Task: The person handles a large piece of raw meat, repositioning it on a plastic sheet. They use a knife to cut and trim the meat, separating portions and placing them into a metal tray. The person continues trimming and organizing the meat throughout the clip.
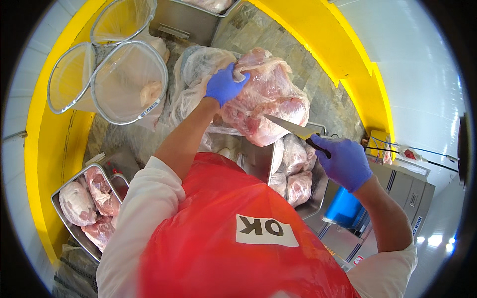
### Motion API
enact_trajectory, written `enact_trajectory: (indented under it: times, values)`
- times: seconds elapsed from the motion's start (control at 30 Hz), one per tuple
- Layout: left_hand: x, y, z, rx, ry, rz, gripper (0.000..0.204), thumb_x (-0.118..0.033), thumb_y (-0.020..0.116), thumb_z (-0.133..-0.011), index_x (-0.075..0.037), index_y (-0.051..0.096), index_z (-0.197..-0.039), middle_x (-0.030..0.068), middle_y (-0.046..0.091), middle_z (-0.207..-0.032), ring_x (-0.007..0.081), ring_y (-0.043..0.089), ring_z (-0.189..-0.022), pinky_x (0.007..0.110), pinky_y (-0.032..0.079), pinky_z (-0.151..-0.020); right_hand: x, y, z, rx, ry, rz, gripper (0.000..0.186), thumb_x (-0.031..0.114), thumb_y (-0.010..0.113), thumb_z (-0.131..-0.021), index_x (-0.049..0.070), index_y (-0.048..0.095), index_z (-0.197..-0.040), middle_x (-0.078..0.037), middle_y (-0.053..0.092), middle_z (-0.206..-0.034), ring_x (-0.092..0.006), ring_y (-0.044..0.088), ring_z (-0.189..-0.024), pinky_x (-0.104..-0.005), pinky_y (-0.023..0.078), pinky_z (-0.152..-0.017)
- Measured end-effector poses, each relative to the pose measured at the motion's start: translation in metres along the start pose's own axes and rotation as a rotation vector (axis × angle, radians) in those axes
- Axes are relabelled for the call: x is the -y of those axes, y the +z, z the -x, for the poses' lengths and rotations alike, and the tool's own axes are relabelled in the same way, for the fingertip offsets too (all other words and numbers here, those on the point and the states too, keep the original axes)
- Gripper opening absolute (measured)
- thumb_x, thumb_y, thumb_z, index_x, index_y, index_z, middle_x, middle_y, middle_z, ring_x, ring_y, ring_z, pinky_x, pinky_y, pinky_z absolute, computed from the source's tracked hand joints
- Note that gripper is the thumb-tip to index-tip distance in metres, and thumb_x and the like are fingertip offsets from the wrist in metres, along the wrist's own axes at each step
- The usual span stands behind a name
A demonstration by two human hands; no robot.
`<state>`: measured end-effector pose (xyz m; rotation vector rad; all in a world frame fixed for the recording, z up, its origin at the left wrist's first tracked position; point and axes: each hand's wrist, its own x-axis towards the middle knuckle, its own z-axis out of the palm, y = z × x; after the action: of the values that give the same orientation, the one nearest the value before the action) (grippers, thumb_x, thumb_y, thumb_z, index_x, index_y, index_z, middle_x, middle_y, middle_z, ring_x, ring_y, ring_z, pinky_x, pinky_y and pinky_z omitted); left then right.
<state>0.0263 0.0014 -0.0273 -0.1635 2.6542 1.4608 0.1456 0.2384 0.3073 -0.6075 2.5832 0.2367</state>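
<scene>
A large lump of raw meat (266,94) in torn clear plastic lies in the upper middle, with more crumpled plastic (191,64) at its left. My left hand (226,85), in a blue glove, rests on the left part of the bagged meat, fingers closed on the clear plastic. My right hand (340,161), also blue-gloved, grips a black-and-yellow handled knife (290,126), its blade pointing left with the tip at the lower part of the meat. The red apron on my body fills the bottom middle.
Three bag-lined rings (141,43) stand upper left. A metal tray (58,208) of meat sits lower left; another bin (318,201) of bagged meat sits below the knife. A metal container (179,20) is at the top, a grey machine (407,203) at right. Yellow-edged walls (377,94) surround.
</scene>
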Motion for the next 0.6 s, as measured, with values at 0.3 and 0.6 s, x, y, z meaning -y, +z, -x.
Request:
enact_trajectory:
  times: [0.3, 0.6]
  values:
    - [-0.001, -0.003, -0.003, -0.013, -0.031, -0.072, 0.084, -0.067, 0.059, -0.098, -0.004, 0.055, -0.153, 0.0287, 0.073, -0.122, 0.0463, 0.070, -0.116, 0.051, 0.055, -0.100, -0.025, 0.078, 0.010, -0.074, 0.010, 0.092, 0.047, 0.030, 0.063, -0.103, 0.027, 0.057, -0.149, -0.015, 0.069, -0.081, -0.0339, 0.071, -0.069, -0.0511, 0.057, -0.058]
    - [-0.001, -0.001, -0.003, 0.045, -0.025, -0.034, 0.088, -0.072, 0.059, -0.097, -0.008, 0.052, -0.157, 0.0285, 0.070, -0.133, 0.0435, 0.068, -0.125, 0.048, 0.052, -0.105, -0.073, 0.298, 0.041, -0.476, 0.059, -0.251, 0.060, 0.026, 0.073, -0.099, 0.031, 0.057, -0.156, -0.012, 0.060, -0.074, -0.0308, 0.063, -0.056, -0.0460, 0.052, -0.050]
